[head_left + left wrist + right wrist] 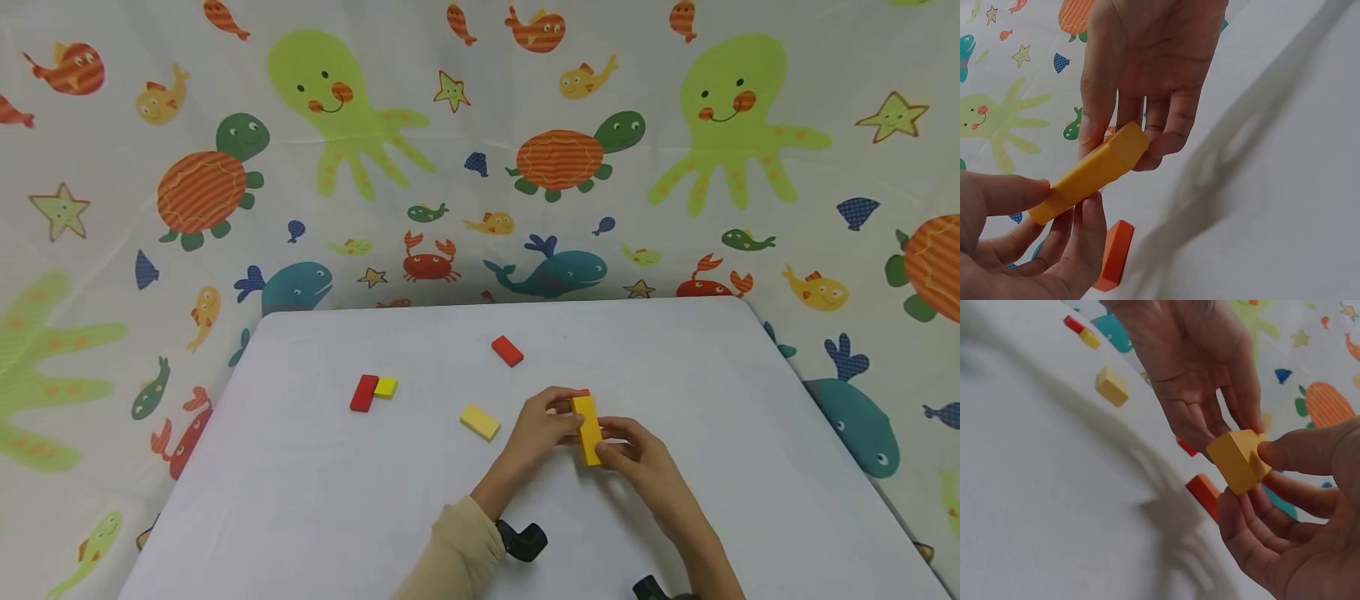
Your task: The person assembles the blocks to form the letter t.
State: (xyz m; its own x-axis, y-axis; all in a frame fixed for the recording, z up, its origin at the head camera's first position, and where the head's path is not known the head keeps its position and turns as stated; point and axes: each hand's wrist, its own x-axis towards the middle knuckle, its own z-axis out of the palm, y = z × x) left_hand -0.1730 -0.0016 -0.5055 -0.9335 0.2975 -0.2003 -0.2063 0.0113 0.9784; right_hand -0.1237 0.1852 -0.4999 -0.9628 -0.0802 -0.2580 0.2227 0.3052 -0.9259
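Both hands hold one orange-yellow rectangular block [588,433] above the white table. My left hand [542,427] pinches its far end, thumb on one face. The right hand [637,457] pinches the nearer end between thumb and fingers. In the left wrist view the block [1088,175] slants between the two hands; the right wrist view shows its near end face [1232,464]. An orange-red block [1116,253] lies on the table beneath, mostly hidden behind the held block in the head view.
On the white table [300,517], a pale yellow block [480,422] lies left of the hands and a red block [507,351] farther back. At the left, another red block [364,392] touches a small yellow block [386,388]. A sea-animal patterned cloth [480,83] hangs behind.
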